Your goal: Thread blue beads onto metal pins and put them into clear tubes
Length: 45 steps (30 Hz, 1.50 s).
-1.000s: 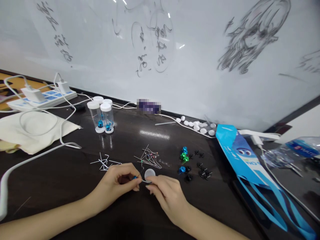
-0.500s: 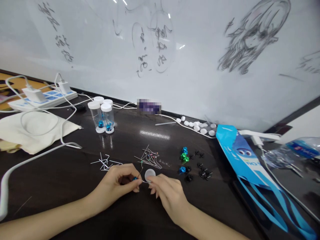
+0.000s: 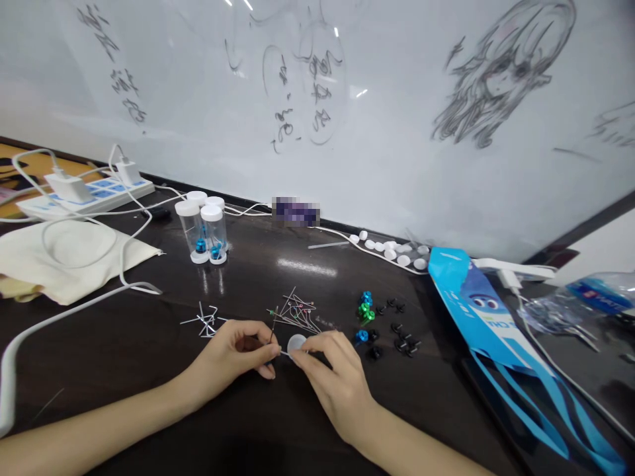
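Note:
Near the table's front, my left hand [image 3: 251,350] pinches a thin dark wire [image 3: 273,327] that stands up with a small green end. A short pale rod [image 3: 284,353] spans the gap between both hands, its right end pinched by the fingertips of my right hand [image 3: 332,377]. Just behind those fingertips lies a round white cap [image 3: 296,342]. Thin metal pins with coloured ends [image 3: 300,314] are heaped behind the hands. Bent silver pieces [image 3: 206,322] lie behind my left wrist. To the right are green parts [image 3: 366,312], a blue part [image 3: 362,337] and several black parts [image 3: 405,344].
Clear tubes with white caps [image 3: 214,231] stand at the back left, near a power strip [image 3: 99,195] and a cream cloth [image 3: 74,254]. White caps [image 3: 389,254] lie by the whiteboard [image 3: 377,119]. A blue bag [image 3: 476,311] and plastic bottle [image 3: 602,291] are at right.
My right fingertips have closed onto the rod's right end and moved slightly left. The blue piece seen in my left fingers is now hidden, and the wire has tilted more upright.

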### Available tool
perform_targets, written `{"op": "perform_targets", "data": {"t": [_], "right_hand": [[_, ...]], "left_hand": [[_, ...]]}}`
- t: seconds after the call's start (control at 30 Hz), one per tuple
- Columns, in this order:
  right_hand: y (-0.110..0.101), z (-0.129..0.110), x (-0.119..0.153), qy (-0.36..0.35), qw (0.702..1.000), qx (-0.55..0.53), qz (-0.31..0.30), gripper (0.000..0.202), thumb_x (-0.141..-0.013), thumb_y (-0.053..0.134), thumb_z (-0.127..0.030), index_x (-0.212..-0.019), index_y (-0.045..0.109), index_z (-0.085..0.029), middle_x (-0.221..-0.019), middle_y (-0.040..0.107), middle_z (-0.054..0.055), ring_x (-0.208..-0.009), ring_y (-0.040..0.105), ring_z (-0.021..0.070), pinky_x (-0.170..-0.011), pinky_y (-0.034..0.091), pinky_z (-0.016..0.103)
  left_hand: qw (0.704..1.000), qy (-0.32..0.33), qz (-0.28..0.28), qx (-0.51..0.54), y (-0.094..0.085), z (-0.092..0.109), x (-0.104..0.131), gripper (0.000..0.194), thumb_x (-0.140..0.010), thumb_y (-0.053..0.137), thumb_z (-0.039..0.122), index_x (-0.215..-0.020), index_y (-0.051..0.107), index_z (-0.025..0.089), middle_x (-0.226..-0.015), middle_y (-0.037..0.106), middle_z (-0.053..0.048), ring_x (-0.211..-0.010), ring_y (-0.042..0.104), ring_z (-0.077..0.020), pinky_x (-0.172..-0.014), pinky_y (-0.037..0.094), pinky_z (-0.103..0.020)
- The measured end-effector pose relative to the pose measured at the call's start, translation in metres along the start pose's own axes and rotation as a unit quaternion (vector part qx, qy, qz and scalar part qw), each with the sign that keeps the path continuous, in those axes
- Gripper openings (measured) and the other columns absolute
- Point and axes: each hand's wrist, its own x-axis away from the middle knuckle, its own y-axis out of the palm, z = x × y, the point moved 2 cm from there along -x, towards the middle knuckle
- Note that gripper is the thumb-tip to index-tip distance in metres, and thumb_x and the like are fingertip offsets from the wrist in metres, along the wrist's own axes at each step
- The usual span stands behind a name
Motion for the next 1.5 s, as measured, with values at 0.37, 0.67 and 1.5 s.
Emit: {"op": "perform_targets", "data": {"t": [0.37, 0.67, 1.5], "right_hand": [[-0.0009, -0.003, 0.001, -0.012, 1.0, -0.028, -0.005, 0.02, -0.092, 0.055, -0.008, -0.108, 0.065, -0.016, -0.078, 0.068, 0.006, -0.068, 0.056, 0.0176, -0.061, 0.046, 0.031], [0.0004, -0.0011, 0.0002, 0.022, 0.992, -0.114, -0.049, 0.021, -0.096, 0.049, -0.011, -0.109, 0.065, -0.015, -0.073, 0.066, 0.005, -0.063, 0.059, 0.0156, -0.058, 0.05, 0.028], [0.0025, 0.0033, 0.0029, 0.039, 0.989, -0.129, -0.054, 0.027, -0.099, 0.037, -0.012, -0.119, 0.054, -0.016, -0.074, 0.064, 0.002, -0.057, 0.059, 0.0123, -0.058, 0.053, 0.025]], "left_hand": [[0.999, 0.008, -0.014, 0.028, 0.001, 0.0028, 0.0028, 0.018, -0.078, 0.074, 0.029, -0.074, 0.069, 0.013, -0.064, 0.07, 0.0, -0.059, 0.068, -0.0135, -0.061, 0.054, -0.022], [0.996, 0.085, -0.032, 0.005, 0.0021, -0.0009, 0.0053, 0.012, -0.082, 0.071, 0.026, -0.079, 0.071, 0.014, -0.073, 0.064, -0.001, -0.068, 0.066, -0.0143, -0.065, 0.055, -0.026], [0.998, 0.05, -0.035, -0.013, 0.0027, -0.0004, 0.0027, 0.014, -0.08, 0.071, 0.026, -0.073, 0.069, 0.014, -0.067, 0.067, 0.0, -0.061, 0.067, -0.0138, -0.063, 0.053, -0.025]]}}
